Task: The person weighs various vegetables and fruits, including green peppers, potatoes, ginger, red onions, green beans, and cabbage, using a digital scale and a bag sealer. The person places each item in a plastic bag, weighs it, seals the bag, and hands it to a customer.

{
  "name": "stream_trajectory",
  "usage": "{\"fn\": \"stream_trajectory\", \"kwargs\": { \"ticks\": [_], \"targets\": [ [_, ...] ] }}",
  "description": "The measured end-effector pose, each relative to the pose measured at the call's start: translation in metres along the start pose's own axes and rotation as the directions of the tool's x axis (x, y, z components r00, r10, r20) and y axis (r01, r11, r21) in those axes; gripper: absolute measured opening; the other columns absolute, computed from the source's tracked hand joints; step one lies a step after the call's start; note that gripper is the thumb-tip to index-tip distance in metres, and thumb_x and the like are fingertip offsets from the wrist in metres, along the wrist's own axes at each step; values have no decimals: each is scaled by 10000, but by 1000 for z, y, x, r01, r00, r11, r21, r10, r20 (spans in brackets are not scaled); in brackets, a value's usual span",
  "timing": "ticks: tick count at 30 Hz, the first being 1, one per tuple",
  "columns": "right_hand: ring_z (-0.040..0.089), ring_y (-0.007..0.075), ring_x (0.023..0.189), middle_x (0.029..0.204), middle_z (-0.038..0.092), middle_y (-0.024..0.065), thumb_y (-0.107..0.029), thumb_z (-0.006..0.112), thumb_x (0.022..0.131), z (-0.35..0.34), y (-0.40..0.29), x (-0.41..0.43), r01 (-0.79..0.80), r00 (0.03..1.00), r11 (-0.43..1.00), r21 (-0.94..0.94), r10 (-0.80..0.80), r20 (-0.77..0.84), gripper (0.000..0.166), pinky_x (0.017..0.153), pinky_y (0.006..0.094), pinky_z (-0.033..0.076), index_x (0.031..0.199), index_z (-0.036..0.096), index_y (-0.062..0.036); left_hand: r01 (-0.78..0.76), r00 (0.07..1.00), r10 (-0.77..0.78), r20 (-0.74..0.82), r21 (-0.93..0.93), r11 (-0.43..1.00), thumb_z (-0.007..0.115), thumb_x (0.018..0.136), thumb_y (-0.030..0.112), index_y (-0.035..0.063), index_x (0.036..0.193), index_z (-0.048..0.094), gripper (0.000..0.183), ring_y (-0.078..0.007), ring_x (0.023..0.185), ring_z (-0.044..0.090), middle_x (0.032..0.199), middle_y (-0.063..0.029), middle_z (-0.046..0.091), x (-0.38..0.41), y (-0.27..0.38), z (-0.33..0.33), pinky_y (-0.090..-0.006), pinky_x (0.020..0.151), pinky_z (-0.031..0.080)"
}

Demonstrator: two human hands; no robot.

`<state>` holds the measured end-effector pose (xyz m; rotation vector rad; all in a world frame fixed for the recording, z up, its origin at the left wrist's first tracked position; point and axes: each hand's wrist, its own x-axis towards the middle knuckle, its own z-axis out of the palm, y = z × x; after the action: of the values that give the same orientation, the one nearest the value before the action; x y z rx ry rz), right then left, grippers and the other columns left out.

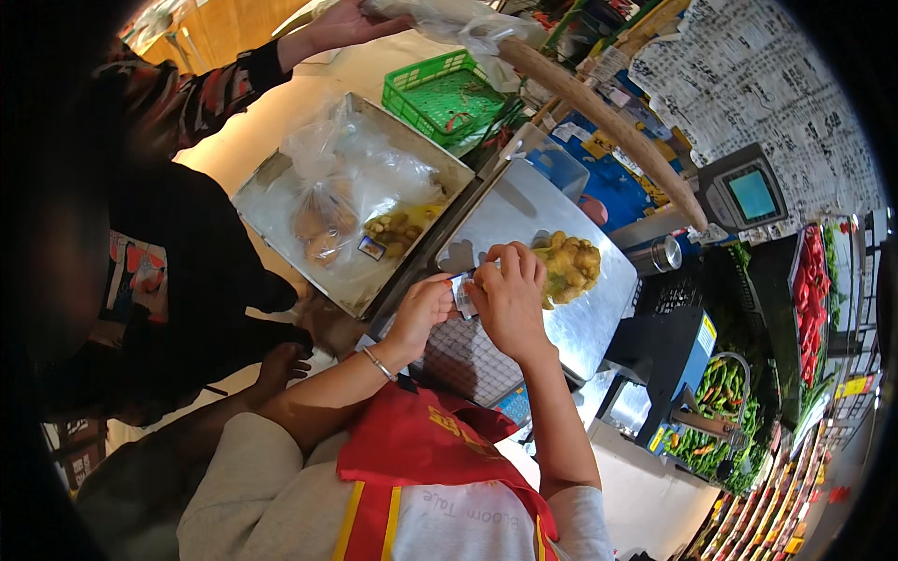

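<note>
My left hand point(421, 312), with a bracelet at the wrist, holds a small printed tag point(463, 294) by its edge. My right hand point(515, 294) pinches the tag's other side with bent fingers, close against a yellow net bag of ginger point(572, 270). This bag rests on the metal plate of a weighing scale point(589, 329). Part of its neck is hidden behind my right hand, so I cannot tell whether my fingers also grip the net.
Left of the scale, a shallow tray point(280, 273) holds a clear plastic bag of round produce point(323, 224) and another netted ginger bag point(396, 231). Beyond are a green crate point(449, 91), wooden pole point(603, 119) and scale display point(754, 193). A person's sleeved arm point(231, 91) reaches across upper left.
</note>
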<state>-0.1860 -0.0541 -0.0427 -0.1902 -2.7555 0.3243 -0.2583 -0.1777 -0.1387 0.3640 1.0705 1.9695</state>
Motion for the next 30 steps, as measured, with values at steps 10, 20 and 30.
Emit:
{"fn": "stream_trajectory", "kwargs": {
  "ticks": [10,20,30],
  "targets": [
    [400,318,1072,1077,471,121,-149,679,692,-2,-2,-7,-170,981,983,-74,162,-109,352,886,436,283,1004,534,-72,-149,989,150,-3,99,984,541,887,141,-6,878,582,153,-75,682,510,752,5,570,3,7,27,-243,594,424],
    [365,315,1112,1161,448,160,-83,640,750,-50,14,-81,-367,851,917,154,398,-343,495,949,401,280,1200,439,-30,-281,960,208,190,676,681,563,845,152,-5,904,584,168,-191,743,536,797,-90,569,34,14,-9,-324,655,439],
    [448,274,1080,1177,463,133,-68,614,784,-32,67,-162,-514,668,734,444,667,-330,446,880,375,368,1199,452,-43,-369,914,203,352,928,52,566,813,205,4,915,540,227,-324,822,550,849,-170,562,31,140,87,-385,719,446]
  ]
}}
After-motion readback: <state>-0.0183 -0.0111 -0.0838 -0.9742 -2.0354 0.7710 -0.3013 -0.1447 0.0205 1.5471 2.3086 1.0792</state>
